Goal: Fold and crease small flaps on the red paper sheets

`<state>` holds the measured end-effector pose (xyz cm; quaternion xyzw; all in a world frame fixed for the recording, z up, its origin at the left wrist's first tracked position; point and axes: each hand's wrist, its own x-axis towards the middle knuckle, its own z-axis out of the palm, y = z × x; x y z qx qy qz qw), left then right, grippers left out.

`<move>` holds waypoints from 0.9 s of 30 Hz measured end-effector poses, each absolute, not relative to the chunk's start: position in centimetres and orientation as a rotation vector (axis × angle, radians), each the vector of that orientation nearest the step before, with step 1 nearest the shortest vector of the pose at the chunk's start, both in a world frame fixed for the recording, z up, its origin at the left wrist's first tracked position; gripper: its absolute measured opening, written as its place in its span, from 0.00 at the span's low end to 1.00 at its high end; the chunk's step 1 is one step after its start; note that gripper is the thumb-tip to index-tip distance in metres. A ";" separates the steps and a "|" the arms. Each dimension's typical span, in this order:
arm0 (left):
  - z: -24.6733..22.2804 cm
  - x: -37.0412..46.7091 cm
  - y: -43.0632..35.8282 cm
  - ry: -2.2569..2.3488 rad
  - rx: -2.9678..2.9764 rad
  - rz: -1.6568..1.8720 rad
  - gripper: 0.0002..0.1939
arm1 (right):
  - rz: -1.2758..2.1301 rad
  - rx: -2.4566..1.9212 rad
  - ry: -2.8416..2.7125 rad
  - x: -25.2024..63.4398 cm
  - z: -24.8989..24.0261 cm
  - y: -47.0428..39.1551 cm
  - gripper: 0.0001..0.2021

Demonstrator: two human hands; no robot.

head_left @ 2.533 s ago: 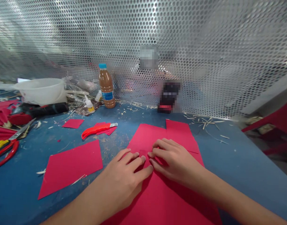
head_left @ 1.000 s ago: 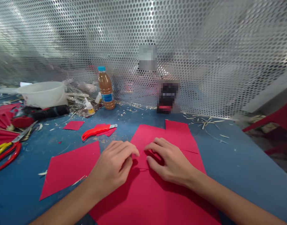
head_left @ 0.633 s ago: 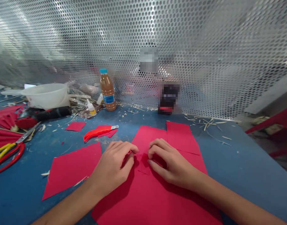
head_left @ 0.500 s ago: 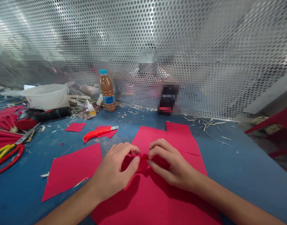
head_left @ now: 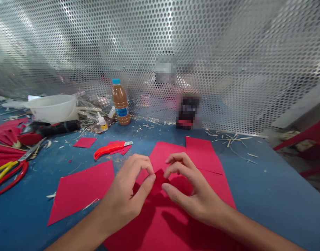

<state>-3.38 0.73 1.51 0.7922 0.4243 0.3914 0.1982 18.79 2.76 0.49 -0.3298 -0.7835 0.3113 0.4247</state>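
A small dark-red paper piece [head_left: 159,180] sits above a large red paper sheet [head_left: 152,232]; the left hand [head_left: 132,181] appears to pinch its edge, the right hand [head_left: 191,186] is spread. Cutting looks done; the piece seems not yet laid flat.

The large flat paper sheet [head_left: 164,149] and small paper piece [head_left: 159,178] are plain red; the wide tabletop [head_left: 267,184] is blue, flecked with pale slivers [head_left: 231,139]; the upright metal panel [head_left: 214,42] is silver, patterned with round holes.
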 end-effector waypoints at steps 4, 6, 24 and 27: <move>1.1 -3.4 0.9 1.198 2.083 0.996 0.03 | 0.780 -0.821 -2.010 18.8 0.1 2.9 0.05; 1.0 -3.4 1.0 1.222 2.094 0.955 0.05 | 0.777 -0.797 -2.004 18.8 0.1 3.0 0.05; 1.4 -3.6 1.0 1.194 2.175 1.003 0.04 | 0.745 -0.789 -1.955 18.9 -0.2 2.8 0.09; 1.4 -3.6 1.1 1.198 2.095 1.066 0.05 | 0.743 -0.794 -1.971 18.9 -0.4 2.9 0.04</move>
